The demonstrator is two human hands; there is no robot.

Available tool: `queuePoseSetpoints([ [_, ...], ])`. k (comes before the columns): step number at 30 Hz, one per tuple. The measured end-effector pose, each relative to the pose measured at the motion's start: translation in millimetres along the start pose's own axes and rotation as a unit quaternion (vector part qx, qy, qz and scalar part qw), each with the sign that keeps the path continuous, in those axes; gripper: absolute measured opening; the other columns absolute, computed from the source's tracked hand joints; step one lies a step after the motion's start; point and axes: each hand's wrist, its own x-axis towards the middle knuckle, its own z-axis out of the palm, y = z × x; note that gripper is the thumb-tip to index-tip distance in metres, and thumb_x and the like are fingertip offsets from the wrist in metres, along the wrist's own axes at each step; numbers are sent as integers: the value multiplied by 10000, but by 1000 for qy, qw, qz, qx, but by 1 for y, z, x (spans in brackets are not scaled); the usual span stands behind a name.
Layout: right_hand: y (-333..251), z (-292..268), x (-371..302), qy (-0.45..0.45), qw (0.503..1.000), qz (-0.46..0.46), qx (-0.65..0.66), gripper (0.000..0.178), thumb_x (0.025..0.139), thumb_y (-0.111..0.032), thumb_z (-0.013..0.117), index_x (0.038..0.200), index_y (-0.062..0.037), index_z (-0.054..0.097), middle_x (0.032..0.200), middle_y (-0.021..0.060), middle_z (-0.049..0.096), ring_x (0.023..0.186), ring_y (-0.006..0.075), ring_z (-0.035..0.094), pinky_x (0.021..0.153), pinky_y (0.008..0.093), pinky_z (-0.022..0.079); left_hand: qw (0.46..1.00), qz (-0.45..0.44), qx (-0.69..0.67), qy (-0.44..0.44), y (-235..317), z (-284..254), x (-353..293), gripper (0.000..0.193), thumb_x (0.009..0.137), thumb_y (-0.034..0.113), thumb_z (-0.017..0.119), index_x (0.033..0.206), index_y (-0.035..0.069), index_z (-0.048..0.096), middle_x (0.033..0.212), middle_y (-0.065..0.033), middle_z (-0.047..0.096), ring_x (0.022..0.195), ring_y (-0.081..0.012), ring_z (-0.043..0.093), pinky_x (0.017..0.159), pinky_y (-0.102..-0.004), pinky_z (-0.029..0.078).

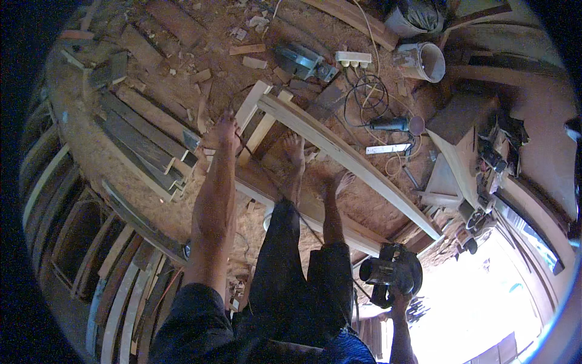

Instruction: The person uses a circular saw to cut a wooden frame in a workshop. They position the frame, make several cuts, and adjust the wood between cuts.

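The left hand [225, 130] reaches down and grasps a black cable [267, 176] near the end of a pale, long wooden frame [339, 155] lying across the sawdust-covered floor [109, 164]. The right hand [399, 298] is clenched on the handle of one black power tool [391, 272], held low at the right. Two bare feet [295, 148] stand against the frame, with stacked planks [142, 136] close at the left and clutter crowding the right.

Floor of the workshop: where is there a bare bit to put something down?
One bare sawdust patch lies on the person's left, beside the stack of dark grey planks. Another sits between the bare feet and the long pale curved wooden beam. It is crowded around the black cable coil and white power strip.
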Motion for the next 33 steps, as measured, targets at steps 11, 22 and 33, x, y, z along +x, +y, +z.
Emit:
queuePoseSetpoints([
  [11, 17, -11, 40, 67, 996, -7, 61, 206, 723, -149, 753, 855, -32, 646, 814, 25, 631, 711, 156, 580, 665, 330, 487, 981, 53, 75, -172, 149, 240, -26, 341, 980, 242, 536, 1301, 143, 593, 1033, -35, 593, 834, -133, 572, 650, -315, 489],
  [22, 84, -179, 11, 36, 989, -107, -95, 180, 762, -147, 711, 894, -51, 637, 831, 45, 631, 793, 179, 587, 710, 329, 464, 590, 136, 627, -489, -88, 469, -456, 290, 861, 221, 609, 1078, 41, 677, 1052, -190, 685, 1055, -309, 655, 917, -462, 505],
  [33, 30, -206, 32, 165, 958, -232, -24, 249, 866, -144, 656, 1069, -4, 626, 1003, 121, 650, 1039, 252, 617, 870, 379, 497, 751, 128, 558, -330, 85, 222, -278, 604, 914, 455, 593, 1376, 73, 519, 1232, -209, 644, 1187, -347, 597, 997, -432, 477],
])
